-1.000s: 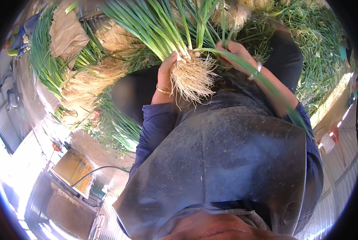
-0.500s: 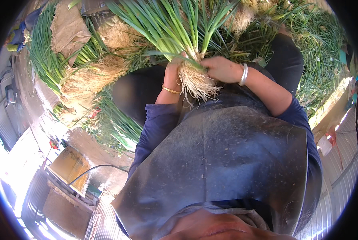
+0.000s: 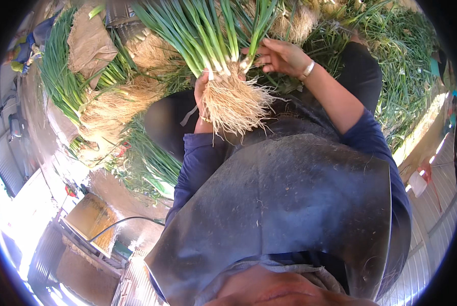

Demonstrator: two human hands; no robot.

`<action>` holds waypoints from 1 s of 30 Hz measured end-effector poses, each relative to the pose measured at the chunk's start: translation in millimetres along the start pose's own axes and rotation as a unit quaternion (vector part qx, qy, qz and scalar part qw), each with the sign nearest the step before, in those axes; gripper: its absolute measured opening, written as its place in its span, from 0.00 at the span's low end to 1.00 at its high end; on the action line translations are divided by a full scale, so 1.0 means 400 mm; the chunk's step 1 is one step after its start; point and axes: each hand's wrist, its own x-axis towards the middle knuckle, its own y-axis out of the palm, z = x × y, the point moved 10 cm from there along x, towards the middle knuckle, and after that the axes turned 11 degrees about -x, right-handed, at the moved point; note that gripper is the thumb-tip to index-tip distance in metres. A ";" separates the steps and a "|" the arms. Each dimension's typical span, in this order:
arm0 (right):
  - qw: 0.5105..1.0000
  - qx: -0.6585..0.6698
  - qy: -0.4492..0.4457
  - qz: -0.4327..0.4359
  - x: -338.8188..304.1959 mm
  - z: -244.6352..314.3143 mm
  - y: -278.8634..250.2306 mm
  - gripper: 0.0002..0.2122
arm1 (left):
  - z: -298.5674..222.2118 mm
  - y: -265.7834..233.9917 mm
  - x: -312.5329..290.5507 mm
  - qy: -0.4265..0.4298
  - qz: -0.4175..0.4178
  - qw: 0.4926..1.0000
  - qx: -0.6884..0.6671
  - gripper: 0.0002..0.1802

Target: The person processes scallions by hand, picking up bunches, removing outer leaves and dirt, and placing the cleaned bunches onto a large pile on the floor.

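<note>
A bunch of green onions (image 3: 216, 56) stands over my lap, its long green leaves pointing away and its pale stringy roots (image 3: 236, 102) hanging toward me. My left hand (image 3: 201, 92) is closed round the white stem ends from the left, its fingers mostly hidden behind the roots. On the other side my right hand (image 3: 287, 58) has its fingers spread. Its fingertips reach to the rightmost stalk, partly behind it; whether they touch it I cannot tell.
At the left lie more bundled green onions (image 3: 60, 71) with tan roots, partly under a brown cloth (image 3: 90, 43). Loose green leaves (image 3: 402, 66) cover the ground at the right. My dark apron (image 3: 289, 194) spreads over my front, and a wooden box (image 3: 91, 219) stands lower left.
My right hand has moved up and right from the stems and its fingers have spread. The bunch in my left hand has shifted left, and its roots fan out wider.
</note>
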 end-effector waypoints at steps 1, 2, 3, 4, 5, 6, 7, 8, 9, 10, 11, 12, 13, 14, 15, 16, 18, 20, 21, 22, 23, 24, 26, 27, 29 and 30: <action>0.998 0.028 -0.037 0.041 0.023 0.024 0.009 0.20 | 0.014 0.018 0.000 -0.010 0.008 1.000 0.024 0.31; 0.997 0.020 -0.068 0.031 0.037 0.038 0.010 0.20 | 0.024 0.021 0.004 -0.028 0.022 0.998 0.045 0.33; 0.997 0.011 -0.079 -0.010 0.050 0.049 -0.007 0.17 | 0.037 0.015 0.011 -0.039 0.013 0.998 0.041 0.35; 0.984 -0.124 -0.089 -0.088 0.055 0.065 -0.035 0.14 | 0.047 0.010 0.012 -0.047 0.006 0.997 0.056 0.36; 0.949 -0.256 -0.093 -0.156 0.059 0.091 -0.040 0.12 | 0.049 0.007 0.008 -0.048 -0.005 0.997 0.068 0.36; 0.930 -0.316 -0.078 -0.171 0.061 0.099 -0.028 0.11 | 0.051 0.003 0.009 -0.053 -0.005 0.994 0.092 0.36; 0.907 -0.374 -0.063 -0.184 0.062 0.104 -0.015 0.10 | 0.060 -0.003 0.007 -0.064 -0.018 0.994 0.091 0.36; 0.878 -0.431 -0.053 -0.199 0.060 0.116 -0.010 0.10 | 0.050 -0.013 0.015 -0.048 -0.025 0.992 0.115 0.36; 0.934 -0.306 -0.063 -0.175 0.072 0.094 -0.012 0.09 | 0.040 -0.021 0.023 -0.032 -0.032 0.989 0.139 0.36; 0.971 -0.174 -0.071 -0.147 0.088 0.057 -0.019 0.09 | 0.037 -0.012 0.024 -0.018 -0.009 0.992 0.127 0.35; 0.989 -0.037 -0.078 -0.117 0.100 0.029 -0.012 0.09 | 0.030 0.006 0.021 -0.004 0.012 0.993 0.118 0.35; 0.994 0.066 -0.079 -0.027 0.103 0.014 0.016 0.09 | 0.024 -0.019 0.020 -0.015 -0.014 0.995 0.097 0.33; 0.992 0.087 -0.081 -0.041 0.100 -0.002 0.000 0.09 | 0.019 -0.024 0.018 -0.013 -0.025 0.996 0.081 0.33; 0.989 0.106 -0.081 -0.056 0.081 -0.003 0.008 0.09 | 0.022 -0.031 0.016 -0.024 -0.024 0.998 0.062 0.34; 0.986 0.126 -0.081 -0.070 0.069 -0.006 0.007 0.09 | 0.024 -0.035 0.014 -0.034 -0.023 0.998 0.042 0.34; 0.991 0.097 -0.081 -0.041 0.072 -0.009 0.002 0.09 | 0.029 -0.027 0.010 -0.049 0.001 0.998 0.040 0.34; 0.995 -0.008 -0.054 -0.089 0.061 -0.032 -0.019 0.08 | 0.014 -0.047 0.013 -0.025 -0.012 0.996 0.080 0.35; 0.992 -0.044 -0.034 -0.115 0.030 -0.034 -0.017 0.09 | 0.008 -0.045 0.012 -0.004 -0.019 0.995 0.100 0.35; 0.993 -0.014 -0.032 -0.116 0.013 -0.042 -0.018 0.08 | 0.012 -0.042 0.014 -0.012 -0.009 0.995 0.099 0.35; 0.993 0.015 -0.029 -0.116 -0.003 -0.055 -0.023 0.08 | 0.014 -0.041 0.016 -0.020 0.000 0.995 0.098 0.35; 0.992 0.044 -0.025 -0.117 -0.012 -0.068 -0.027 0.08 | 0.020 -0.030 0.015 -0.027 0.008 0.995 0.096 0.35; 0.986 0.045 -0.042 -0.155 -0.014 -0.070 -0.048 0.08 | 0.022 -0.022 0.015 -0.032 0.006 0.994 0.109 0.35; 0.976 0.000 -0.029 -0.215 -0.002 -0.079 -0.081 0.06 | 0.032 -0.016 0.028 -0.043 0.007 0.994 0.103 0.35; 0.969 -0.021 -0.023 -0.244 0.000 -0.082 -0.091 0.05 | 0.037 -0.025 0.023 -0.046 -0.001 0.995 0.085 0.35; 0.960 -0.218 0.103 -0.141 0.031 -0.172 -0.058 0.04 | 0.042 -0.018 0.021 -0.048 0.005 0.996 0.071 0.33; 0.975 -0.153 0.113 -0.115 0.047 -0.235 -0.047 0.04 | 0.041 -0.029 0.026 -0.052 -0.006 0.995 0.080 0.33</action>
